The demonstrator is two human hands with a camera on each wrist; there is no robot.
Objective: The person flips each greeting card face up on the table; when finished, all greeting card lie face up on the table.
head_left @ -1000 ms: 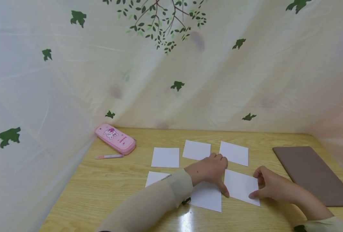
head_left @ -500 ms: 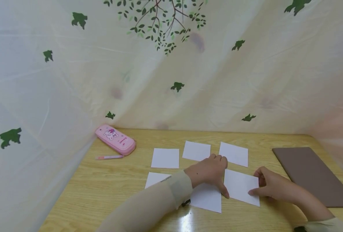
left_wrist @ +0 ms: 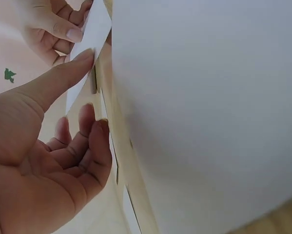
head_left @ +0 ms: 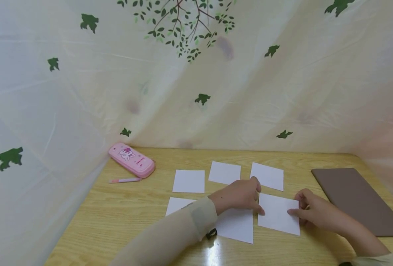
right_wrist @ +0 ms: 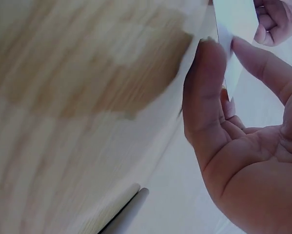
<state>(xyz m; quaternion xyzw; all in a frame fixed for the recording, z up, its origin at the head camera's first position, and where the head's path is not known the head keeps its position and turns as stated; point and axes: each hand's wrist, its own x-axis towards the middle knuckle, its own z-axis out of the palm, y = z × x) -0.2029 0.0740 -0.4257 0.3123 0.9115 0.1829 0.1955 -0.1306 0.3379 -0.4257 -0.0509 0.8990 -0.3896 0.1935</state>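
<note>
A blank white sheet of paper (head_left: pixel 277 214) is held between both hands at the right front of the group, tilted in the left wrist view. My left hand (head_left: pixel 237 194) has its thumb on the sheet's left edge, with the fingers curled behind that side. At the opposite edge, my right hand (head_left: pixel 319 211) pinches the sheet, thumb (right_wrist: pixel 258 56) on the near face and index finger (right_wrist: pixel 209 73) behind. Another white sheet (head_left: pixel 237 227) lies under the left wrist, partly covered by the arm.
Several more sheets lie beyond, including a back-right sheet (head_left: pixel 267 176) and a back-left sheet (head_left: pixel 188 181). A brown board (head_left: pixel 355 199) is at the right. A pink pencil case (head_left: pixel 132 159) and a pen (head_left: pixel 124 180) lie at the back left, before a patterned curtain (head_left: pixel 169 111).
The held sheet has shifted slightly right and its angle has changed. My left thumb has moved up along its edge, the left fingers have curled in, and my right hand has moved slightly right.
</note>
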